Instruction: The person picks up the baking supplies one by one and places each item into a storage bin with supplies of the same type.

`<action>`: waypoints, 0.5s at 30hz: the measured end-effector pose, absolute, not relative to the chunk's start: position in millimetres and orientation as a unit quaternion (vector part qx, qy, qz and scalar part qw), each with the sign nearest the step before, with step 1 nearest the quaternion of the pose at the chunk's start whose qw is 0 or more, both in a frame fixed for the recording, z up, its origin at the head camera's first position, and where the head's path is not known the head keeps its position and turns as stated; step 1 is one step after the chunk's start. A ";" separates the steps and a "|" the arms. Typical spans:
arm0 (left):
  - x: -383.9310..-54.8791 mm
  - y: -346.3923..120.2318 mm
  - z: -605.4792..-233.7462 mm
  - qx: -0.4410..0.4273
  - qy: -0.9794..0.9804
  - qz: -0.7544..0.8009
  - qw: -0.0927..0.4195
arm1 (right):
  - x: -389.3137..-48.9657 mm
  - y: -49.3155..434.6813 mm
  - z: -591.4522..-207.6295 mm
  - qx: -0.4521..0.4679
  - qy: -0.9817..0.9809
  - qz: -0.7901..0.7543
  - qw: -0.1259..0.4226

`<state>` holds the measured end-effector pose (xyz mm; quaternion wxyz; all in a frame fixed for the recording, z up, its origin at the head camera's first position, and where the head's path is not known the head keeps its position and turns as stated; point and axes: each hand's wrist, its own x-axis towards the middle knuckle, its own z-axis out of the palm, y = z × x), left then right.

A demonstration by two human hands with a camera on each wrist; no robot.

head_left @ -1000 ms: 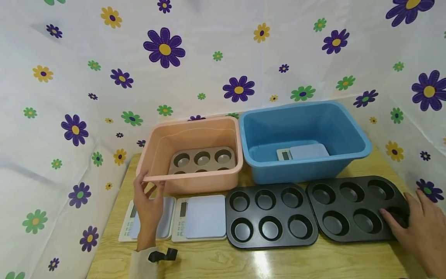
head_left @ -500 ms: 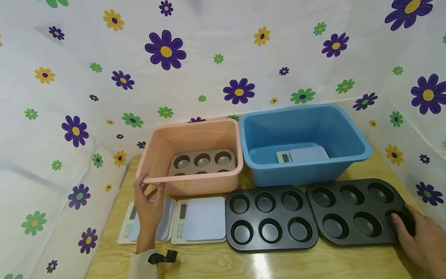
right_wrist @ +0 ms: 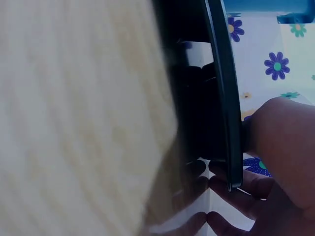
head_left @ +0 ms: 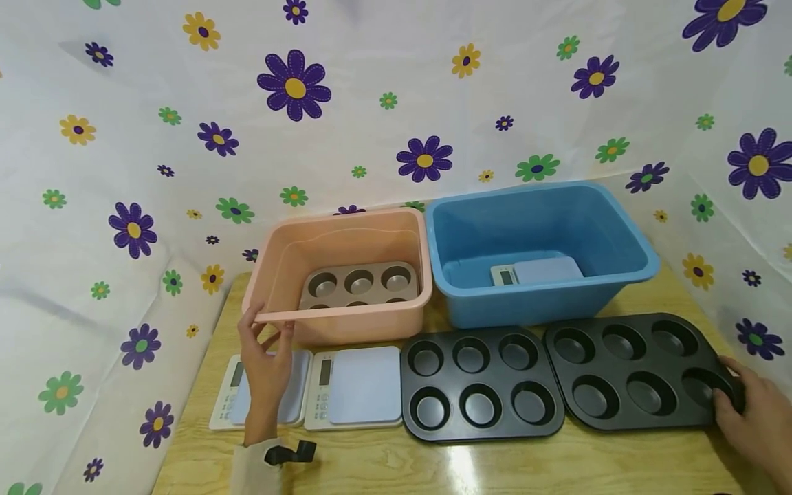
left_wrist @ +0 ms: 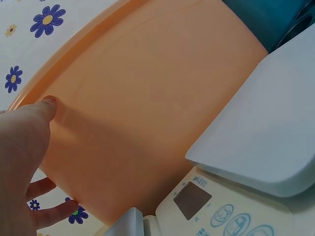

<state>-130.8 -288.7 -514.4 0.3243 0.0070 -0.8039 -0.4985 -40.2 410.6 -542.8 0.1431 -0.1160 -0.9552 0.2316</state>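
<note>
My left hand (head_left: 267, 364) holds the front-left rim of a peach plastic bin (head_left: 353, 326). In the left wrist view the thumb (left_wrist: 48, 104) presses the bin's outer wall just below the rim. At the far right, my right hand (head_left: 757, 419) grips the right end of a black muffin pan (head_left: 639, 363), thumb on top at the corner cup. The right wrist view has fingers (right_wrist: 241, 199) at the underside of the pan's edge (right_wrist: 231, 108). A second black muffin pan (head_left: 476, 379) lies against it on the left. Inside the peach bin lies a brown muffin pan (head_left: 341, 276).
A blue bin (head_left: 532, 306) stands behind the black pans, with a kitchen scale (head_left: 547, 269) inside. Two white kitchen scales, one at the left (head_left: 295, 388) and one beside it (head_left: 365, 385), lie before the peach bin. A flowered sheet (head_left: 359, 137) rises behind the wooden table (head_left: 371, 460).
My right hand has slid right, from over the pan's corner cup to its outer end, and now grips that edge. The left hand stays on the peach bin's rim.
</note>
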 end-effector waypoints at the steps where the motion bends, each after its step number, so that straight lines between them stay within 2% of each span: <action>1: -131.0 -288.8 -514.7 0.006 -0.804 -0.499 0.324 | -41.6 411.0 -542.2 -0.116 -0.954 0.236 0.142; 8: -131.3 -289.2 -515.5 -0.001 -0.804 -0.500 0.320 | -47.8 408.6 -533.1 -0.181 -0.932 0.294 0.108; 15: -129.7 -288.8 -515.6 0.008 -0.806 -0.499 0.319 | -57.1 426.5 -553.0 -0.241 -0.898 0.344 0.131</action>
